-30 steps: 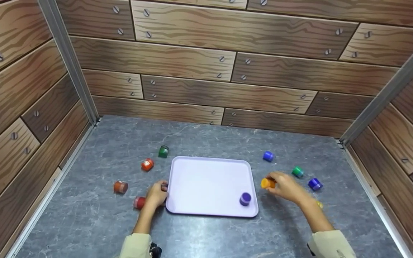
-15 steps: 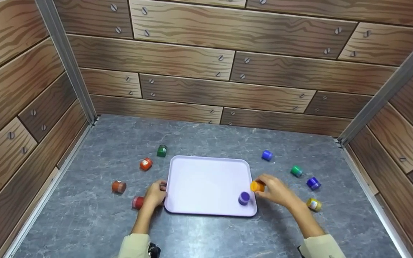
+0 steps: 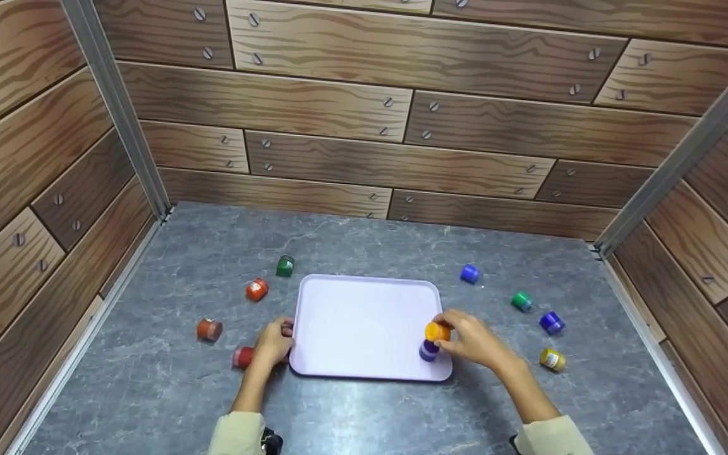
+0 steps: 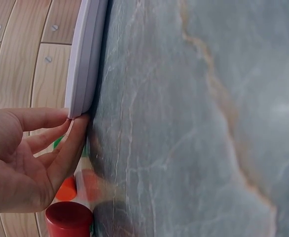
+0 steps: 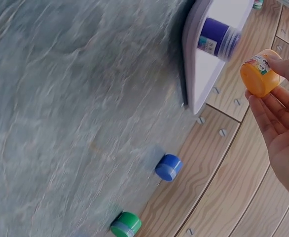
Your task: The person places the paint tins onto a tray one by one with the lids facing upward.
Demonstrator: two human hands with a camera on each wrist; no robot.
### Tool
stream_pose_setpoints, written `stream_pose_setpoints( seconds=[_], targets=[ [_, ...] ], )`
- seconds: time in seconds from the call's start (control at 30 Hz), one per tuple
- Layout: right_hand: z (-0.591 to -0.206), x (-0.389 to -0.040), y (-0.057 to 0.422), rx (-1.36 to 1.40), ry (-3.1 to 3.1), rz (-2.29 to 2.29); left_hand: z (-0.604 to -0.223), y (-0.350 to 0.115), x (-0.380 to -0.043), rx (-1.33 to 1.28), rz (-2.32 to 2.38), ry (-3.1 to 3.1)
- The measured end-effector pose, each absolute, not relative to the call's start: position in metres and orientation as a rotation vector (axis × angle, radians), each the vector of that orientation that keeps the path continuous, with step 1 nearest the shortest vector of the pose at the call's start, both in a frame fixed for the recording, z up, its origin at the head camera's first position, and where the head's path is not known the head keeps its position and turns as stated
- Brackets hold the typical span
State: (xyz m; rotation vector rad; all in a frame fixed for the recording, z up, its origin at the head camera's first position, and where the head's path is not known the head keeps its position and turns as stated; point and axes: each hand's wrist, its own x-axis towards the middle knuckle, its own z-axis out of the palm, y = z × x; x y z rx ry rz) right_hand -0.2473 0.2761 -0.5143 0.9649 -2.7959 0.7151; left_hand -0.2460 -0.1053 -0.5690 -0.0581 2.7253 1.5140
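I have the orange jar (image 5: 257, 76) pinched in my right fingers (image 5: 262, 118), raised over the tray (image 3: 364, 322), whose left edge my left fingers (image 4: 42, 117) grip; I read this as the placing step. The next move seems to call for lowering it clear of the purple jar (image 3: 428, 352), standing just below the right fingers. The red jar (image 3: 242, 357) lies on the tabletop (image 3: 339, 411) just outward of my left fingers, the yellow jar (image 3: 553, 359) well outward of my right.

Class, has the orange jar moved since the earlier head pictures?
Yes, leftward: judged against the tray, the orange jar in the right hand has gone from outside the right edge to over its right side.
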Motion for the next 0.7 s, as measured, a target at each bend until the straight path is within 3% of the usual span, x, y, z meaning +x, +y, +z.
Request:
stream_pose_setpoints(
  seconds=[0.7],
  targets=[
    [-0.534,-0.242,0.244,1.013,-2.668,0.953,-0.570,-0.105,-0.246,-0.067,1.512,2.727]
  ],
)
